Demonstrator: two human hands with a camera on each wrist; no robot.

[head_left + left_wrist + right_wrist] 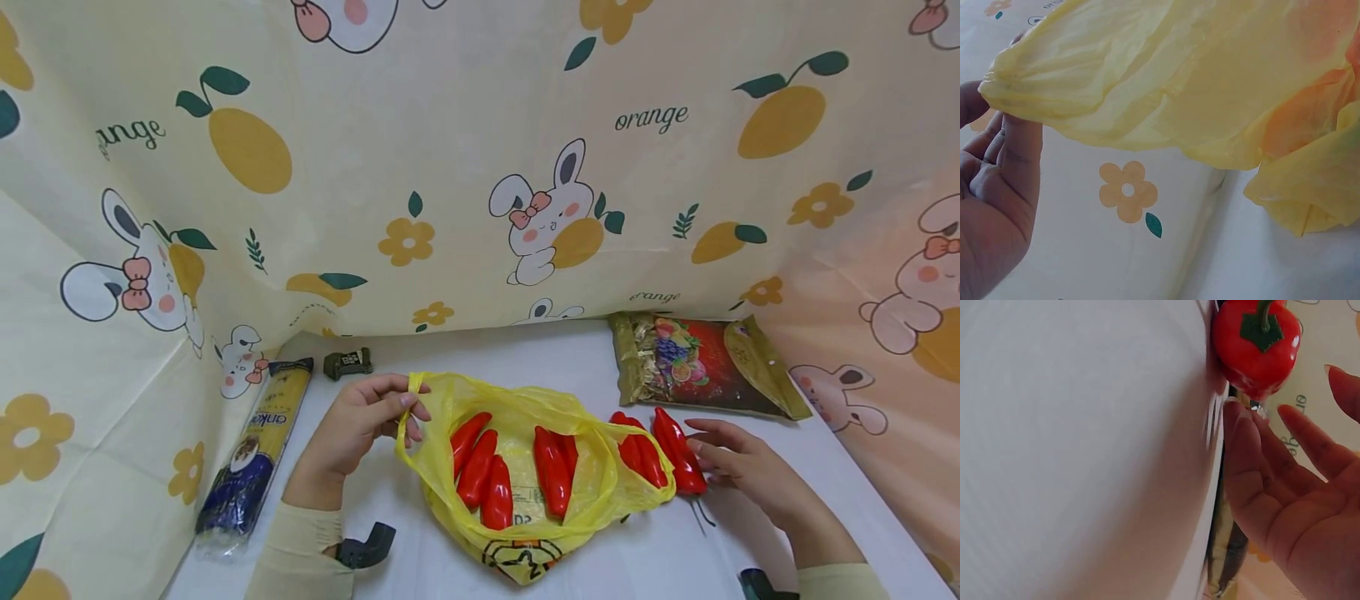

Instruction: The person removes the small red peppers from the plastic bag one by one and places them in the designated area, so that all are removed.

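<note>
A yellow plastic bag [592, 508] lies with its mouth spread, several glossy red peppers [553, 475] inside it. My left hand [360, 425] pinches the bag's left handle between thumb and fingers; the left wrist view shows the yellow film [1116, 81] stretching away from that hand [997, 187]. Just outside the bag's right rim lies another red pepper [677, 454], its thin stem toward me. Beside this pepper, my right hand [750, 467] has its fingers extended and thumb apart. In the right wrist view the fingertips [1238, 415] are right by the pepper [1257, 347]; contact is unclear.
At the left lies a long blue and yellow packet [258, 450]. Behind the left hand is a small dark wrapped piece [348, 363]. A gold and red bag with fruit pictures [705, 362] lies at the back right. Patterned cloth [450, 183] walls the white table.
</note>
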